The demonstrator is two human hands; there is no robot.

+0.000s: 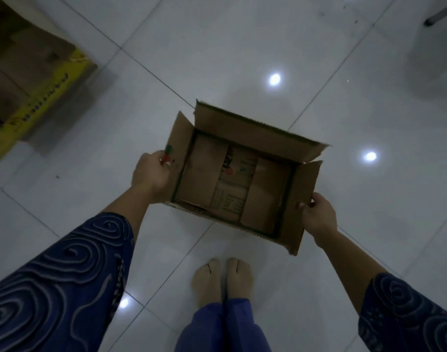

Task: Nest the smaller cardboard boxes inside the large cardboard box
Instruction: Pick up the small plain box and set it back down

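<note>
A small brown cardboard box (pixel 240 179) hangs open-flapped above the floor; the large yellow-printed box (pixel 37 80) sits open, well apart.

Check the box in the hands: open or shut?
Open. The brown box has its top flaps spread outward, inner floor visible, nothing inside. Left hand and right hand grip opposite side flaps.

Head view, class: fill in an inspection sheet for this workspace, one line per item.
Surface: glossy white tiled floor, light spots reflected.
Job's things: small open box, flaps up, held above floor; yellow-edged large box far left, open.
Clutter: nothing seen.
Grippers: left hand grips left flap; right hand grips right flap.
Cables: nothing seen.
Surroundings: dark furniture leg top right; person's feet below.
</note>
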